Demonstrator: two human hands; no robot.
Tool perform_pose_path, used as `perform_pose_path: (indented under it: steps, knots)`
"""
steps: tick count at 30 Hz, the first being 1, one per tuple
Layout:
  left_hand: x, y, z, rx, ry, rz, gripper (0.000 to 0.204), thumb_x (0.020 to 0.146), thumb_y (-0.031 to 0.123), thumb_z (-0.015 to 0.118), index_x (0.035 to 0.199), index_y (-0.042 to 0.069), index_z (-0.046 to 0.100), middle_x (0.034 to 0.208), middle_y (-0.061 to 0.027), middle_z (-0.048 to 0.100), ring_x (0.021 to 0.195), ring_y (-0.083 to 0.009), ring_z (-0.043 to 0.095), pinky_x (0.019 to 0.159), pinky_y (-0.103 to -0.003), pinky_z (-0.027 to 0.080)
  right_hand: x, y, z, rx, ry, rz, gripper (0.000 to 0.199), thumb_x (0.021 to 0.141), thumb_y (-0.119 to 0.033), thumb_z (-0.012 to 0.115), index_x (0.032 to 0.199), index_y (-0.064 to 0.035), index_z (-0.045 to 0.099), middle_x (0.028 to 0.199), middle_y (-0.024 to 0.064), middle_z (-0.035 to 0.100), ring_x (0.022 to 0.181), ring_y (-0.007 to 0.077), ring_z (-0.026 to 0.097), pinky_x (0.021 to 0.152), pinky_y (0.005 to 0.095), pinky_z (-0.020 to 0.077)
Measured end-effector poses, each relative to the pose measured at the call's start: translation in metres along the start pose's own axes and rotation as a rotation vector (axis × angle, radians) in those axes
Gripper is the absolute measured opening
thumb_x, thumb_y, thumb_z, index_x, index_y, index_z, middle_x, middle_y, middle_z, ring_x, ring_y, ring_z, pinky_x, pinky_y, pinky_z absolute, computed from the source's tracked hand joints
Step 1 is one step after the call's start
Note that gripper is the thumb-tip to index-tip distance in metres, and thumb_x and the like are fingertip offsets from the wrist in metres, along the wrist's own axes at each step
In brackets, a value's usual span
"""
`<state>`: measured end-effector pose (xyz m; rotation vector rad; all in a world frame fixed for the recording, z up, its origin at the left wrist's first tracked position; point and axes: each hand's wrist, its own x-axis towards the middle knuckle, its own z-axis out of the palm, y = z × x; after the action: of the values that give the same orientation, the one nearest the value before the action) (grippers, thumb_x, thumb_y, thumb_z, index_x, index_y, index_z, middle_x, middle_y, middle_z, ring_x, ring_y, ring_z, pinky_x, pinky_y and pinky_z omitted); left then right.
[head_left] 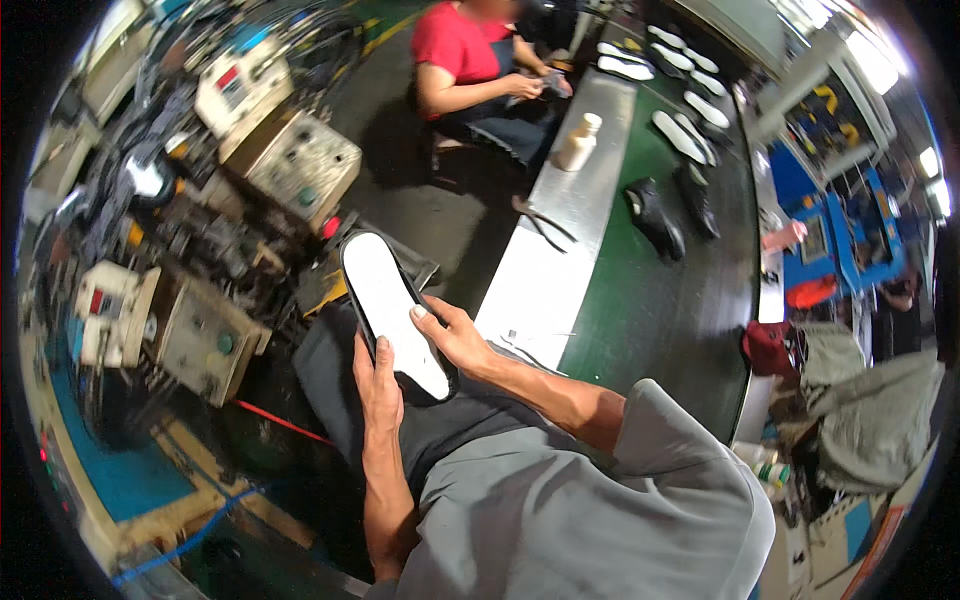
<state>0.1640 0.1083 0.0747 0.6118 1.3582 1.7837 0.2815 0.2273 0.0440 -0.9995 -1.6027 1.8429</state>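
jointly held: a dark-rimmed white sole (383, 285)
left hand (380, 385) and right hand (458, 340), fingers closed around its edges; far on the table (590, 212), a pale bottle (577, 147), contents unclear.

Ahead of you, a pale bottle (577, 146) stands on the metal counter (592, 196), with pincers (533, 214) lying nearer you; left of it sits a co-worker (456, 55) (in red), and stained metal boxes (290, 165) flank your left.

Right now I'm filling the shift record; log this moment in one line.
left hand: holding sole; right hand: holding same sole; sole: white face showing; white bottle: upright on metal ledge
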Motion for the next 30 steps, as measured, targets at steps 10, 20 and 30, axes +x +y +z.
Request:
perform_pose_path:
  steps: [10,20,30]
  knots:
    - [-0.117,-0.030,-0.063,-0.282,0.157,-0.157,0.075,0.107,0.002,0.058,0.172,-0.001,0.020,0.166,-0.0161,0.041,0.151,-0.0263,0.043,0.127,-0.041,0.033,-0.040,-0.006,0.032,-0.437,-0.413,-0.074,0.055,0.117,-0.038,0.047,0.143,0.0080,0.060,0.128,0.0340,0.071,0.120,0.0420,0.071,0.103,0.0470,0.0540]
    - [-0.017,0.029,-0.104,0.011,0.221,-0.062,0.072,0.109,0.033,0.069,0.167,0.002,0.039,0.154,-0.0163,0.055,0.138,-0.0228,0.054,0.120,-0.037,0.040,-0.037,-0.021,0.023,-0.535,-0.584,-0.141,0.060,0.114,-0.033,0.051,0.154,0.0114,0.050,0.152,0.0375,0.056,0.141,0.0512,0.055,0.119,0.0483,0.0437]
    - [-0.022,0.050,-0.085,0.219,0.225,0.001,0.074,0.105,0.047,0.072,0.160,0.002,0.051,0.147,-0.0189,0.062,0.135,-0.0259,0.059,0.116,-0.038,0.045,0.018,-0.060,0.067,-0.333,-0.714,-0.092,0.095,0.099,-0.051,0.079,0.170,-0.0059,0.035,0.159,0.0300,0.050,0.150,0.0376,0.047,0.123,0.0472,0.0397]
